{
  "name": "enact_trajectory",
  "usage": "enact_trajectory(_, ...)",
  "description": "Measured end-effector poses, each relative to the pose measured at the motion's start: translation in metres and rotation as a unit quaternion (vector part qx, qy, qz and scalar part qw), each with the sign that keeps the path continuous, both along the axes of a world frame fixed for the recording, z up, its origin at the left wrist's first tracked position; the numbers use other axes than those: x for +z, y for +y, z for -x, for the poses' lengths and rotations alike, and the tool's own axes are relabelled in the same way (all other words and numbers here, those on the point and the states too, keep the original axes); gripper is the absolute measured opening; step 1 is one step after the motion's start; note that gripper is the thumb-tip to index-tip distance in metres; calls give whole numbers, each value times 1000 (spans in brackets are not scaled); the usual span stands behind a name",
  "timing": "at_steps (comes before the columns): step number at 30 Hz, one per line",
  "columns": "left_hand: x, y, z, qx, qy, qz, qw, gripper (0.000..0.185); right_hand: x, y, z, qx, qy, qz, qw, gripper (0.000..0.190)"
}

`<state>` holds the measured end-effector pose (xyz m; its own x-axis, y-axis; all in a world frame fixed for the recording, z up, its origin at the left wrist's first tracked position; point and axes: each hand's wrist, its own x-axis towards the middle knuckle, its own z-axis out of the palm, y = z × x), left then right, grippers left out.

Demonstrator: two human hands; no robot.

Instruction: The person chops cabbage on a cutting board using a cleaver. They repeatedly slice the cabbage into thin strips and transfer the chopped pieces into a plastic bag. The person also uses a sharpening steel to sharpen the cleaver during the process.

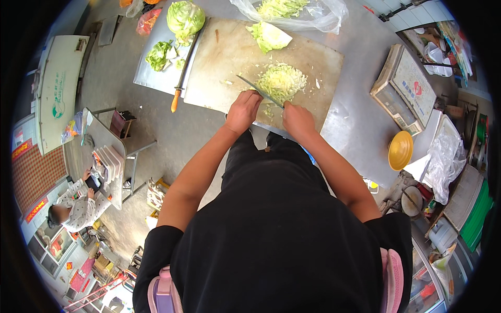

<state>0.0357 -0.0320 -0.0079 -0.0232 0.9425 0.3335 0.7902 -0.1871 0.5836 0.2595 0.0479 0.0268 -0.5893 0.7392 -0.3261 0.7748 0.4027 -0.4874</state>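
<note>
My right hand [298,119] grips the handle end of a knife [260,91], whose blade points up and left over the cutting board [219,58]. Close against the blade, my left hand [245,109] has its fingers curled at the board's near edge; a bit of pale green shows by the fingertips, and what lies under them is hidden. Shredded cabbage [283,82] is heaped just beyond the blade. Farther back on the board lies a cut cabbage wedge [270,37]. Past the board, a clear plastic bag [332,17] contains more shreds.
Left of the board are a sharpening steel [184,74], a whole cabbage [185,17] and loose leaves [158,56]. At right stand a worn box [407,90] and a yellow bowl [400,150]. A person [74,207] sits at a separate table [117,176] far left.
</note>
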Motion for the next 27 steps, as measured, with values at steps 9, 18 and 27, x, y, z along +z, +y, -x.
enact_trajectory(9,-3,-4,-1,29,-16,10,999,16,29,1,-2,21,-13,7,1000,14)
enact_trajectory(18,-1,-1,-3,32,-33,-5,999,14,-22,15,26,11,-6,9,1000,18)
enact_trajectory(27,-3,0,0,36,-46,-11,998,15,3,-1,5,-6,-20,26,999,17)
